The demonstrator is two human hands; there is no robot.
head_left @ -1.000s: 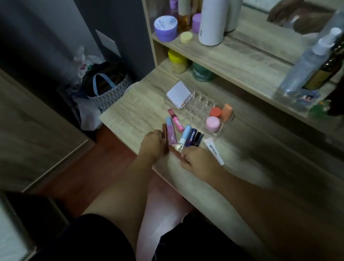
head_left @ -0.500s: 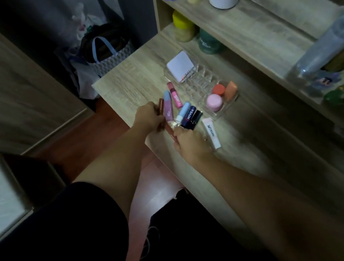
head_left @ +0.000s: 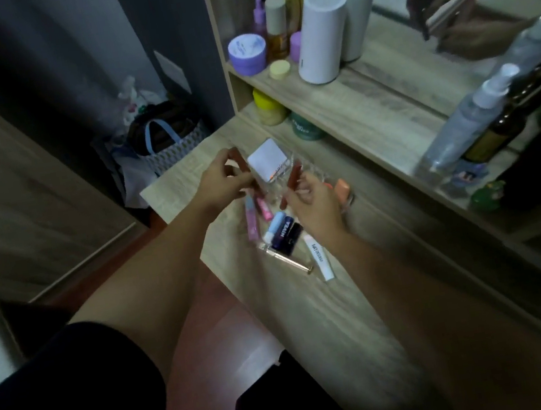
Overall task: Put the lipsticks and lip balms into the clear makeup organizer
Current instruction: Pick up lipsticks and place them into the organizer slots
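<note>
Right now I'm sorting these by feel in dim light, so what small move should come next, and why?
Probably lower the reddish-brown tube in the right hand into an open slot of the clear organizer. That hand already hovers over the organizer, tube upright-ish, while the left hand holds another brown tube beside it. The NIVEA balm and other sticks wait on the desk.

The clear makeup organizer (head_left: pixel 313 169) is largely hidden by the hands; the held reddish tubes (head_left: pixel 294 176) are blurred.
</note>
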